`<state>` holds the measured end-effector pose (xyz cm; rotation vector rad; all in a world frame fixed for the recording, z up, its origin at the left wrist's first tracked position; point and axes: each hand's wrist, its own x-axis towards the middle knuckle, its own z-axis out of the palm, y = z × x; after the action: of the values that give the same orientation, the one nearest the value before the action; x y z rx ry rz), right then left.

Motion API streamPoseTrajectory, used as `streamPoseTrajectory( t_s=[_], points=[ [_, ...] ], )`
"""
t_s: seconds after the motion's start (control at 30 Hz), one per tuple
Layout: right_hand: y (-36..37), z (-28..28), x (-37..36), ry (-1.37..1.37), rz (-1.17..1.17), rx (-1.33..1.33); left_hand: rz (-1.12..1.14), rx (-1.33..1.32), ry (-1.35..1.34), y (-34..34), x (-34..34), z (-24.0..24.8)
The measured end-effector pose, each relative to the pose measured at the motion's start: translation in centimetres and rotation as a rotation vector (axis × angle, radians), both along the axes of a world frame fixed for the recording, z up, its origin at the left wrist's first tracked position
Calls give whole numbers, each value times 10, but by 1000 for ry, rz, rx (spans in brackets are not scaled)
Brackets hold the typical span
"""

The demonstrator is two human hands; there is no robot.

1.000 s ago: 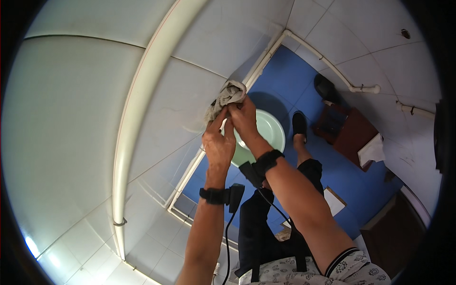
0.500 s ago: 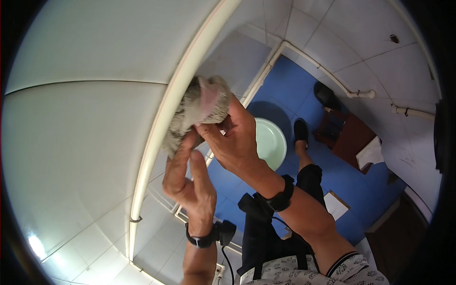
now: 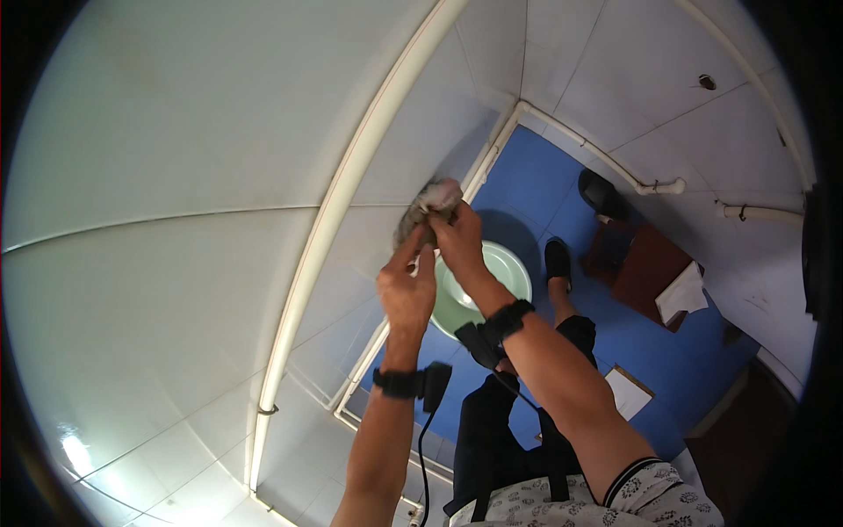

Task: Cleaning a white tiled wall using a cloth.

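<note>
We see a grey, crumpled cloth held up before the tiled wall, just right of a long white pipe. The cloth is small and blurred, with a pinkish patch at its upper end, and we cannot tell whether it touches the tiles. Our right hand pinches its lower right side, the fingertips partly lost in the folds. Our left hand reaches its lower end with a raised forefinger, the thumb close by; whether these two grip the cloth or merely touch it, we cannot tell, and the remaining fingers are hard to make out.

Below, our right hand and forearm partly cover a pale green basin on the blue floor, so much of its inside is hidden. A dark red piece of furniture stands farther right, partly covered by a white sheet. Our forearms are cut off by the lower edge.
</note>
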<state>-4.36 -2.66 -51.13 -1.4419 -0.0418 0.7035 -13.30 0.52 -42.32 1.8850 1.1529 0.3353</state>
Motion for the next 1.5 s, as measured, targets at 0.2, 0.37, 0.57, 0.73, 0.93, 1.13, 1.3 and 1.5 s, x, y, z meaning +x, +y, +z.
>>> streamPoseTrajectory(
  t_s=[0.2,0.37,0.57,0.73,0.93,1.13,1.3,1.5],
  points=[
    [-13,172,1,-79,82,397,100,399,-347,-12,-12,119],
    [-10,173,-5,-176,60,409,183,361,-346,-24,-12,109],
    [8,60,6,-13,-22,373,18,275,-124,-16,6,29],
    [7,-23,24,-75,-56,265,-11,23,-97,-5,22,-41],
    [13,-60,30,135,-5,-61,-34,136,160,5,30,-61],
    [4,98,16,123,7,407,155,147,-205,-11,7,62],
    [-1,177,6,166,-11,587,222,273,-376,-24,4,134],
    [8,114,14,-7,43,473,135,224,-222,-14,8,75]
  ],
)
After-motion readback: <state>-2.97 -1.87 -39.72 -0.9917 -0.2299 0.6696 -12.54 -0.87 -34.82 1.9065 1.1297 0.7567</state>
